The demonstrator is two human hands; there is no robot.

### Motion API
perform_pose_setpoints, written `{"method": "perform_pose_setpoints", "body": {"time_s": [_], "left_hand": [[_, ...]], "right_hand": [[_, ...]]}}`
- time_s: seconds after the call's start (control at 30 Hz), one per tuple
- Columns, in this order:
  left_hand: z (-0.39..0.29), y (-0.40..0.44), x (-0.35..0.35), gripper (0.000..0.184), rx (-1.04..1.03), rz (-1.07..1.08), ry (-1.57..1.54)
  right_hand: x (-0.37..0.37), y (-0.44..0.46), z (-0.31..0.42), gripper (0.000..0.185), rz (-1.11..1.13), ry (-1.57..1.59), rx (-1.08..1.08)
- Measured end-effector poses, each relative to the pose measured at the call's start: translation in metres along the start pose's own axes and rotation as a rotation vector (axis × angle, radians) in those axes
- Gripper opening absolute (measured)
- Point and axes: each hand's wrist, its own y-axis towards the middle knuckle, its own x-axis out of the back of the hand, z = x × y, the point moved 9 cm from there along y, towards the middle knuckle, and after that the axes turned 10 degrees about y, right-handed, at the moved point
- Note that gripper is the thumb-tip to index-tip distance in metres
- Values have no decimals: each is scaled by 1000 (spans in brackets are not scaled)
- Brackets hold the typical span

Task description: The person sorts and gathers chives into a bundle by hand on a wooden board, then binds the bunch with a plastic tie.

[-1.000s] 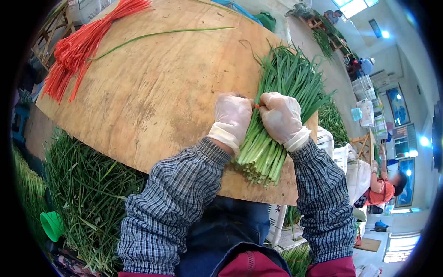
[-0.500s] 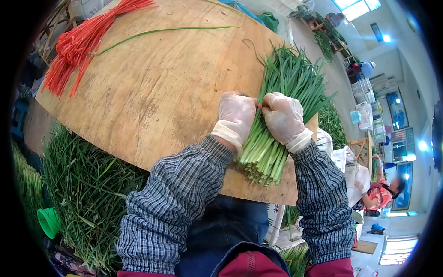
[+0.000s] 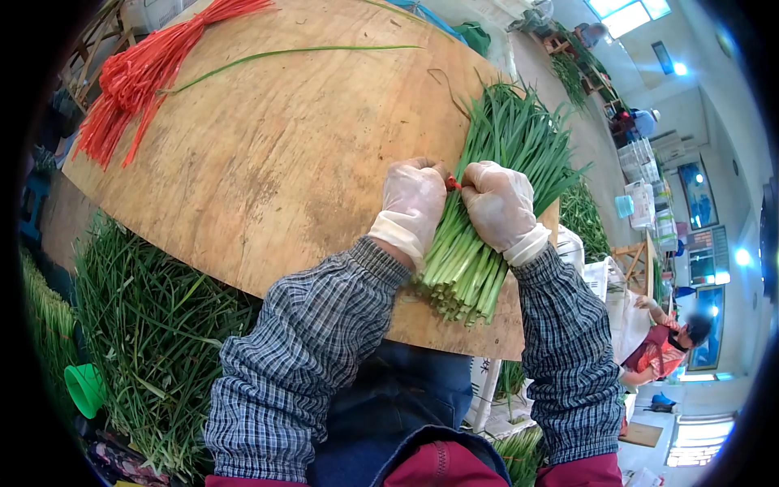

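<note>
A bunch of garlic chives [image 3: 464,272] lies on the wooden table, pale cut stalks toward me and green leaves pointing away. My gloved left hand [image 3: 412,203] is closed at the bunch's left side, pinching a red tie [image 3: 453,184]. My right hand [image 3: 499,203], gloved too, rests closed over the top of the stalks with the tie's other end at its fingers. The short red stretch between both hands shows; the rest of the tie is hidden by the hands and stalks.
A heap of red tie strips [image 3: 138,77] sits at the table's [image 3: 268,162] far left, near a single loose leaf [image 3: 292,53]. Loose greens [image 3: 154,341] are piled left below the edge, beside a green cone-shaped container [image 3: 85,390]. Another person [image 3: 661,345] works at the right.
My left hand has shifted slightly up, and more of the red tie shows between my hands. The bunch stays in place. The person at the right has changed posture.
</note>
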Motion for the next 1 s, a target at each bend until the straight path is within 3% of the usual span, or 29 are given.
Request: {"method": "perform_pose_setpoints", "body": {"time_s": [0.3,0.67,1.0], "left_hand": [[-7,-11,-3,9,-13,40,-82],[-8,-7,-11,19,-53,191,-51],[-9,-1,-8,16,-151,63,176]], "right_hand": [[1,0,0,8,-8,-26,-21],[1,0,1,10,-25,-12,-37],[2,-1,-6,9,-33,4,-67]]}}
